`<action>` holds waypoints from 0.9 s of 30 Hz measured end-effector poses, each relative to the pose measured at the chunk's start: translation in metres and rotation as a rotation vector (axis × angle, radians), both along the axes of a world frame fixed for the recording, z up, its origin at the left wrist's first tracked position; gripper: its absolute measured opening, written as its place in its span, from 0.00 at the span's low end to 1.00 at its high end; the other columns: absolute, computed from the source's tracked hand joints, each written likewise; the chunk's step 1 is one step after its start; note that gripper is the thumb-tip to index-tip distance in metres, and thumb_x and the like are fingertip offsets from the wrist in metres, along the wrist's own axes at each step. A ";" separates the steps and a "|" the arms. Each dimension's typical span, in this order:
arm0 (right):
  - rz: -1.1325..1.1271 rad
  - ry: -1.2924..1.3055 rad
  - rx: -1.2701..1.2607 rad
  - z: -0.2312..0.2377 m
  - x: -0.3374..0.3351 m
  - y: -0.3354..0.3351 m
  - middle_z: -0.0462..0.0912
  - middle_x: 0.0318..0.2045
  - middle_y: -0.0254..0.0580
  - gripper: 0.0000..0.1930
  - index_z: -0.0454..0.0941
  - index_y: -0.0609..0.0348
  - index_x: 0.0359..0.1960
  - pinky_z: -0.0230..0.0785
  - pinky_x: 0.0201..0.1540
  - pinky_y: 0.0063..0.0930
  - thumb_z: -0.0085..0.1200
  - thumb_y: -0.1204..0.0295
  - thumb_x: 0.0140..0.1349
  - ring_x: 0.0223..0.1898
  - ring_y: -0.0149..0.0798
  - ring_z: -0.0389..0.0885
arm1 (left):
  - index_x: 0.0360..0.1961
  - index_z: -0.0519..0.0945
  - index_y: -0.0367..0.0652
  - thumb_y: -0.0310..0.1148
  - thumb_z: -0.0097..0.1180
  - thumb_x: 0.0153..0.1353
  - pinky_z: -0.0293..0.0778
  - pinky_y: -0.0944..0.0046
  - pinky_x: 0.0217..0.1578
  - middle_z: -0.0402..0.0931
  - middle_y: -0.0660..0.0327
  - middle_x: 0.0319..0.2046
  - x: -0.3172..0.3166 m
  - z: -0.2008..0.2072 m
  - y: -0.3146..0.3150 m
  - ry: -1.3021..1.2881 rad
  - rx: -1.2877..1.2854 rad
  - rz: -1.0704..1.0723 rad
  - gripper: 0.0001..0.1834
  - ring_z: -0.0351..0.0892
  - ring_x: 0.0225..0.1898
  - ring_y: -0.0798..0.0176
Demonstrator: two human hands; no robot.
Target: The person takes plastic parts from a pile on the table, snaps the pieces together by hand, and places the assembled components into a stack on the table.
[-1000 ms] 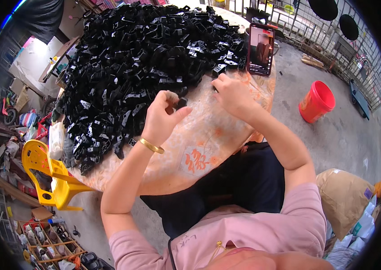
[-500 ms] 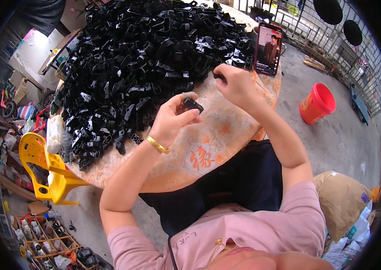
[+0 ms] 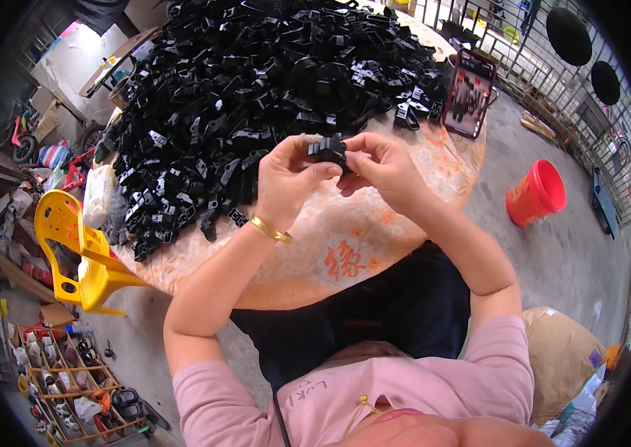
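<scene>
My left hand [image 3: 285, 182] pinches a small black plastic part [image 3: 326, 150] between thumb and fingers, above the near side of the table. From the other side, my right hand [image 3: 390, 170] meets it with closed fingertips at the part's right end. Whether the right fingers hold a second black piece against it is hidden by the fingers. Just beyond both hands rises a large heap of black plastic parts [image 3: 256, 97], similar in look, spread over the table's far and left side.
A patterned orange-and-white cloth [image 3: 293, 276] covers the table. Against the heap's right side leans a phone [image 3: 469, 94] with its screen lit. A red bucket [image 3: 535, 194] stands on the floor at right, a yellow chair [image 3: 99, 264] at left, a shoe rack [image 3: 69, 372] lower left.
My right hand has come in from beside the phone, where it held a small dark piece, to the part in my left hand. The view has shifted slightly.
</scene>
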State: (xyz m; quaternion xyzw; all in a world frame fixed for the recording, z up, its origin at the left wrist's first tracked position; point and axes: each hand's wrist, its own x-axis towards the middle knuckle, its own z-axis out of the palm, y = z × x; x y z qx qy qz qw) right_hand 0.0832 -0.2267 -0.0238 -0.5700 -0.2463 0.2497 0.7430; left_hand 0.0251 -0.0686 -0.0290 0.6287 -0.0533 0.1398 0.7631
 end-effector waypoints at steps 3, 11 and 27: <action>-0.053 0.029 -0.005 -0.003 -0.002 0.002 0.78 0.29 0.42 0.06 0.73 0.68 0.34 0.75 0.27 0.22 0.48 0.77 0.59 0.25 0.32 0.80 | 0.46 0.73 0.34 0.18 0.60 0.48 0.73 0.76 0.26 0.77 0.62 0.32 0.001 0.003 0.001 0.068 0.229 0.046 0.21 0.75 0.26 0.74; -0.410 -1.052 -0.130 -0.013 0.007 0.008 0.75 0.33 0.44 0.10 0.76 0.65 0.38 0.70 0.31 0.26 0.55 0.77 0.52 0.28 0.41 0.78 | 0.55 0.66 0.36 0.23 0.55 0.55 0.71 0.78 0.30 0.76 0.61 0.42 -0.001 0.001 -0.004 0.065 -0.006 0.023 0.25 0.75 0.36 0.74; -0.613 -1.281 -0.929 -0.023 0.069 -0.044 0.76 0.41 0.48 0.16 0.74 0.63 0.44 0.68 0.46 0.31 0.53 0.71 0.53 0.44 0.46 0.73 | 0.42 0.74 0.37 0.28 0.55 0.53 0.67 0.69 0.34 0.72 0.59 0.31 -0.015 0.005 -0.020 0.110 0.854 -0.359 0.14 0.69 0.34 0.69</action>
